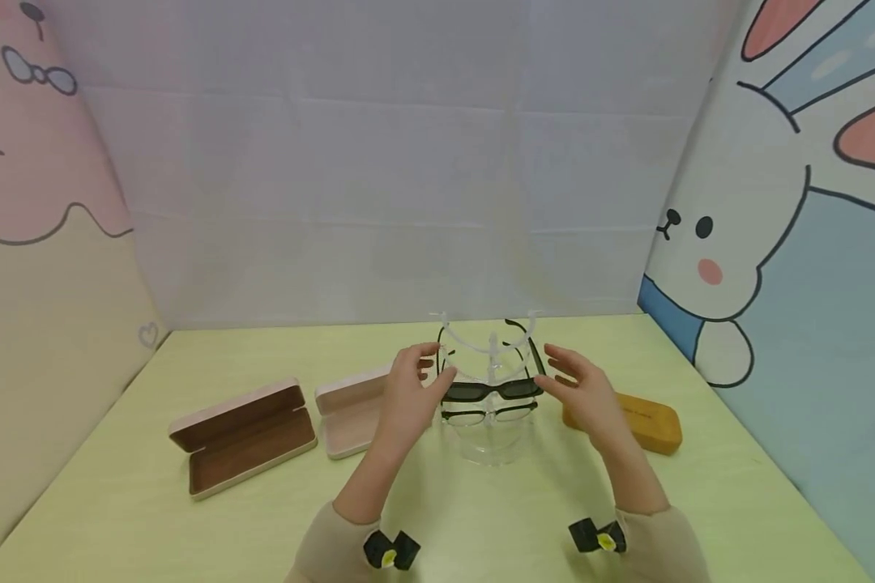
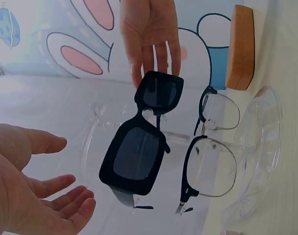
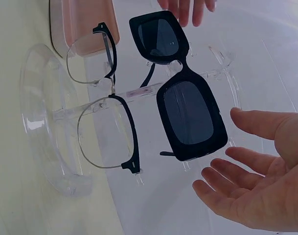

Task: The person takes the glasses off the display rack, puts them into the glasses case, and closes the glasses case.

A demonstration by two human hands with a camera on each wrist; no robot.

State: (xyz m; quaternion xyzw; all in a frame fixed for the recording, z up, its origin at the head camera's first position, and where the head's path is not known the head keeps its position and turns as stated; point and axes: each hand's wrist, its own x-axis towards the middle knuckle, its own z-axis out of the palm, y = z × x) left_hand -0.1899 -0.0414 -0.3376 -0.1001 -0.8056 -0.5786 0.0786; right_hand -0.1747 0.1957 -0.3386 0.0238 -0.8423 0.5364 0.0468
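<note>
Black sunglasses [image 1: 468, 392] sit on the upper part of a clear display stand [image 1: 490, 457]. Below them on the same stand is a pair of half-rim eyeglasses [image 2: 187, 169] with black brows and thin metal lower rims. My left hand [image 1: 411, 393] is beside the left end of the sunglasses, fingers spread and relaxed, with a gap to the frame in the left wrist view. On the other side, my right hand [image 1: 582, 395] is beside the right end, thumb close to the frame. Whether that thumb touches, I cannot tell. Neither hand grips anything.
Left of the stand lie two open glasses cases: one with a brown lining [image 1: 251, 449] and a pale pink one [image 1: 348, 413], partly behind my left hand. An orange-yellow closed case [image 1: 652, 423] lies right, behind my right forearm. White cloth [image 1: 379, 178] hangs behind the table.
</note>
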